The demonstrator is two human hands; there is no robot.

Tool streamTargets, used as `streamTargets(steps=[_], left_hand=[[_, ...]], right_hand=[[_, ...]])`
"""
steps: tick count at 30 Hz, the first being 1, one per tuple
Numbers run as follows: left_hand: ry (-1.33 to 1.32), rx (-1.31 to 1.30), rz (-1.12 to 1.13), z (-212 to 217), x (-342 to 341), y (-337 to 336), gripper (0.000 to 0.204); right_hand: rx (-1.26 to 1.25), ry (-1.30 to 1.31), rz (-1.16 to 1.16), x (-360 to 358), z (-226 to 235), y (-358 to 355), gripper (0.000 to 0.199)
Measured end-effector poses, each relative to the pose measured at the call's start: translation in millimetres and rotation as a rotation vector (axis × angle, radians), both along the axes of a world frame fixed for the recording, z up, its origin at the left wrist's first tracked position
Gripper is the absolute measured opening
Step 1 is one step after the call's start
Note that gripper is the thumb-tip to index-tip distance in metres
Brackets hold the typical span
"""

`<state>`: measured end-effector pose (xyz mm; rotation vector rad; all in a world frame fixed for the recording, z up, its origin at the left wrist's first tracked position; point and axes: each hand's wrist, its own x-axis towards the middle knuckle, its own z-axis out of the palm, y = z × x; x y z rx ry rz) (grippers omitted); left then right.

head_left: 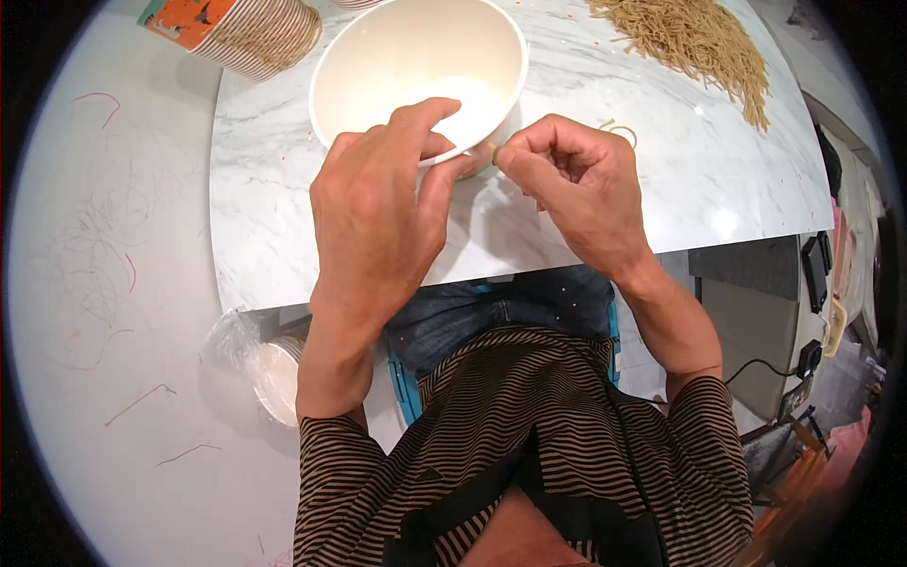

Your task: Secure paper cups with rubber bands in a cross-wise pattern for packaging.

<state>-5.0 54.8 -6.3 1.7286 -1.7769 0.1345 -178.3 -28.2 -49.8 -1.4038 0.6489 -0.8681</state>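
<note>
My left hand (pixel 378 194) grips the rim of a white paper tub (pixel 416 42), its fingers inside and its thumb outside. The tub leans so that its open mouth faces me. Close against the tub's outer side, just below the rim, my right hand (pixel 576 180) is closed in a pinch. Between its thumb and forefinger is the end of a tan cord (pixel 619 129), which shows again as a loose curl behind the knuckles. Whether that end passes through the tub's wall is hard to make out.
A stack of nested paper tubs (pixel 255 38) with orange print lies at the far left. Many tan cords (pixel 699 52) are heaped at the far right of the marbled table (pixel 312 241). Below the table's left edge, a plastic bag (pixel 274 373) holds more white tubs.
</note>
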Motion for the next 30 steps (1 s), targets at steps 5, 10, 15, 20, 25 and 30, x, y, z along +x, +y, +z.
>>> streamTargets(steps=[5,10,15,20,25,30], left_hand=[[-0.011,-0.024,-0.015,-2.2,1.4,-0.5,0.037],[-0.006,-0.029,-0.016,-1.9,0.6,-0.6,0.037],[-0.009,-0.025,-0.013,-2.2,-0.1,-1.3,0.038],[-0.012,-0.033,-0.018,-1.8,-0.9,-1.8,0.038],[-0.006,-0.022,-0.011,-2.7,-1.1,-1.3,0.039],[-0.009,-0.010,-0.008,-2.2,-1.3,-1.1,0.039]], right_hand=[[-0.015,0.001,-0.024,3.0,0.7,1.1,0.013],[-0.015,-0.006,-0.020,3.8,2.7,1.3,0.014],[-0.031,-0.036,-0.033,6.0,0.5,1.5,0.015],[-0.045,-0.022,-0.037,6.0,-1.7,1.4,0.015],[-0.083,0.031,-0.018,1.9,-3.9,0.4,0.011],[-0.071,-0.026,-0.040,1.1,-0.3,4.5,0.011]])
